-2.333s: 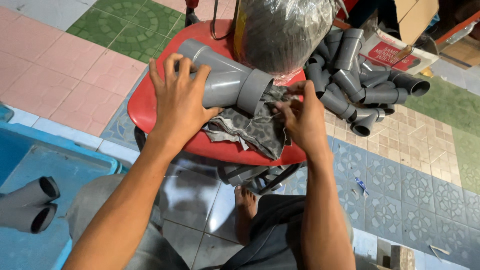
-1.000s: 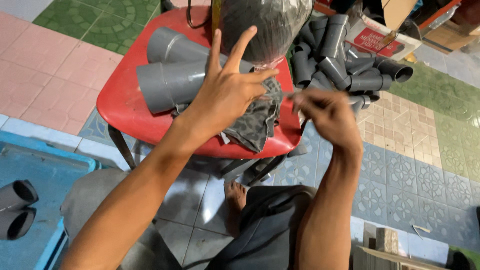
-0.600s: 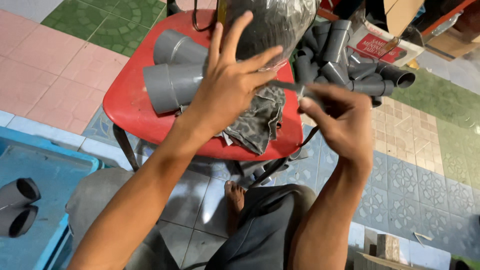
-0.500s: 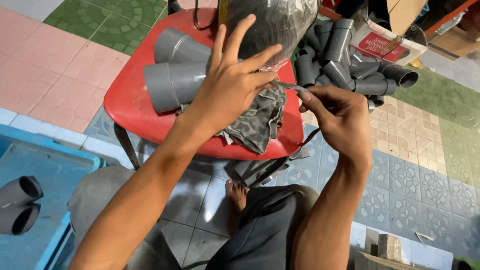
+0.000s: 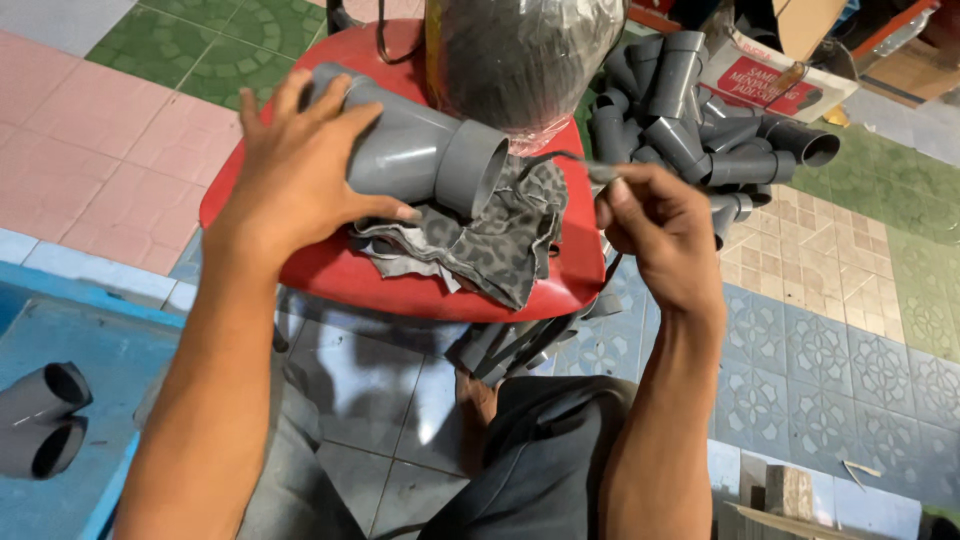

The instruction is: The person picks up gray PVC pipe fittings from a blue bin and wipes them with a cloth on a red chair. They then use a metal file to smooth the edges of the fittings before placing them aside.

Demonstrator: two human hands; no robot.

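Head view, looking straight down: the left hand (image 5: 300, 170) is spread flat over a grey plastic pipe fitting (image 5: 420, 155), palm and fingers pressing on its body, thumb reaching out along the lower side toward the wide socket end, so the hand is open but bearing down on the fitting rather than wrapped around it. That fitting lies on its side on a red plastic stool seat (image 5: 330, 270), its open mouth facing right. Just beneath and to the right of it sits a crumpled grey patterned rag (image 5: 490, 245), draped toward the seat's front edge. Over on the right, the right hand (image 5: 660, 225) is closed, thumb and fingers pinched together on a thin dark strip (image 5: 560, 160) that arcs left from the fingertips toward the rag; what exactly the strip is made of, I cannot tell. Behind the fitting, a bulky bundle wrapped in clear plastic film (image 5: 525, 55) stands on the back of the seat. Beyond the right hand, a heap of grey pipe elbows and tees (image 5: 700, 120) lies on the tiled floor. More dark strips (image 5: 520, 345) hang below the seat's front edge, above the person's knees. Far lower left, two grey pipe ends (image 5: 40, 420) rest on a blue surface.
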